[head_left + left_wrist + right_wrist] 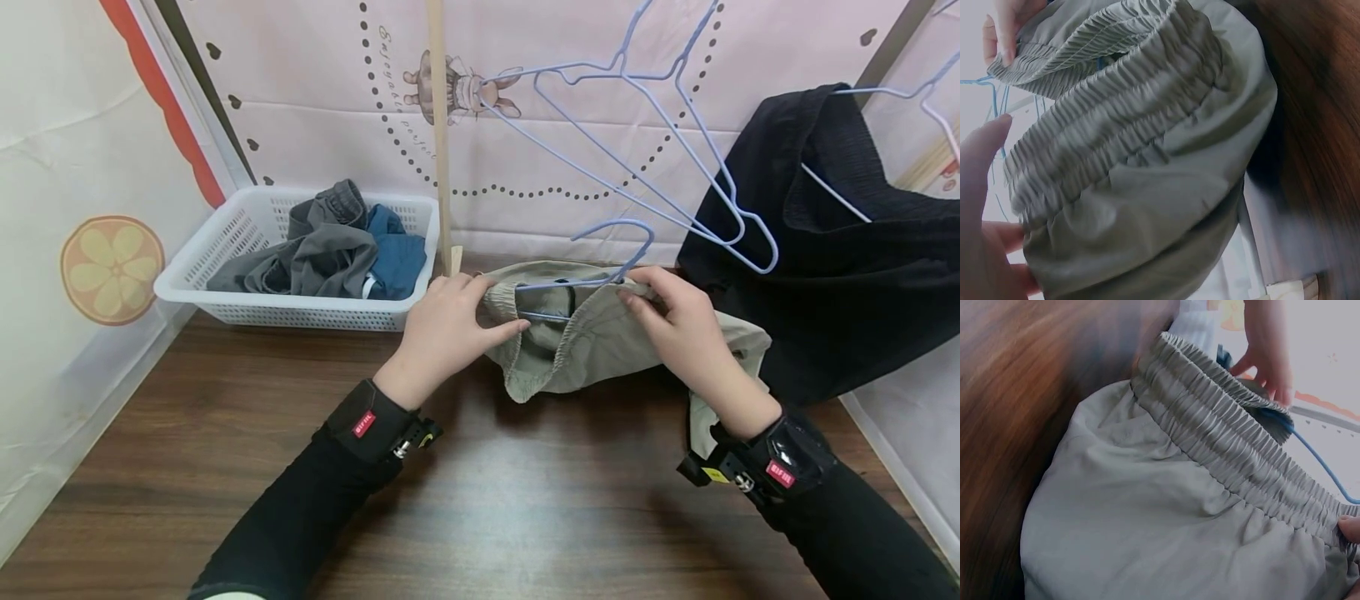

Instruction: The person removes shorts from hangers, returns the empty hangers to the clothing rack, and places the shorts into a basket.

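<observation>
A pair of khaki-grey pants (607, 350) with a gathered elastic waistband (1222, 437) lies at the middle of the tabletop, its waist opening showing. A blue hanger (585, 283) sits partly inside the waist, its hook sticking up. My right hand (678, 329) pinches the right part of the waistband between thumb and fingers, close to the hanger. At the left end my left hand (453, 329) rests against the waistband. Its thumb stretches out straight across the opening, and in the left wrist view the thumb stands apart from the cloth while other fingertips touch it.
A white plastic basket (300, 312) holding grey and blue clothes stands at the back left. Beside it rises a wooden post (441, 142). Several blue hangers (622, 75) hang above, and black pants (825, 283) hang on a hanger at the right.
</observation>
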The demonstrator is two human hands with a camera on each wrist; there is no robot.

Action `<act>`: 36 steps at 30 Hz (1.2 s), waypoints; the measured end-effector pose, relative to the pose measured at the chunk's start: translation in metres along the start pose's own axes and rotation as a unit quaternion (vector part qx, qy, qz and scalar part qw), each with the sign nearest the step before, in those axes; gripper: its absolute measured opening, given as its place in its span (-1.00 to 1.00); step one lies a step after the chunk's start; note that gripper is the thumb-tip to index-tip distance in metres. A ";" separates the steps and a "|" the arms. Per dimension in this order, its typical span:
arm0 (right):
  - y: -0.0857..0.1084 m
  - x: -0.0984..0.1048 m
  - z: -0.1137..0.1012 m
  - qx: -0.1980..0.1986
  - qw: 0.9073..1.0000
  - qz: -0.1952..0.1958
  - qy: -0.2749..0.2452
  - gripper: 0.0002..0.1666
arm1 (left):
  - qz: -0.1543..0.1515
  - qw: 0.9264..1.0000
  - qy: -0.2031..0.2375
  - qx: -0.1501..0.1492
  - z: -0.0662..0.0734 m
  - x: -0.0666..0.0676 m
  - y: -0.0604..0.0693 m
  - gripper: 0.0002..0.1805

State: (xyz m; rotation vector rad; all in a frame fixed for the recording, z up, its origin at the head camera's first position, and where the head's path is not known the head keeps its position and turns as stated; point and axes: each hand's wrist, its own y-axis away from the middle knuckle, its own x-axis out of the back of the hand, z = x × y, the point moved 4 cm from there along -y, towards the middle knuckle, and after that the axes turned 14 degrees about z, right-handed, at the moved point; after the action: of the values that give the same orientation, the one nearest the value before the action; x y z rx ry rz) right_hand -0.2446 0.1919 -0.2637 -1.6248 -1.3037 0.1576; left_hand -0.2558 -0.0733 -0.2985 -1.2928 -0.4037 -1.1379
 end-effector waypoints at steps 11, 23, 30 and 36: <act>0.001 0.001 0.001 -0.003 1.000 0.026 -0.017 -0.82 | 0.026 0.999 0.027 0.009 -0.006 0.003 -0.001 -0.40; 0.002 0.012 0.017 -0.024 0.999 0.025 0.014 -0.86 | 0.013 0.997 0.068 0.026 -0.017 0.009 -0.004 -0.44; 0.002 0.017 0.024 -0.032 0.999 0.028 0.022 -0.85 | 0.005 0.997 0.071 0.038 -0.021 0.009 -0.003 -0.50; 0.001 0.019 0.026 -0.041 0.998 0.028 0.026 -0.86 | -0.004 0.997 0.066 0.040 -0.023 0.006 -0.002 -0.53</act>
State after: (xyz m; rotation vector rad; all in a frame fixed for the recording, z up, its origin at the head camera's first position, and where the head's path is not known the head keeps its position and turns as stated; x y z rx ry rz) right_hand -0.2524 0.2228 -0.2685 -1.7247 -1.2392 0.0959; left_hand -0.2627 -0.0965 -0.2996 -1.1407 -0.3538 -1.1951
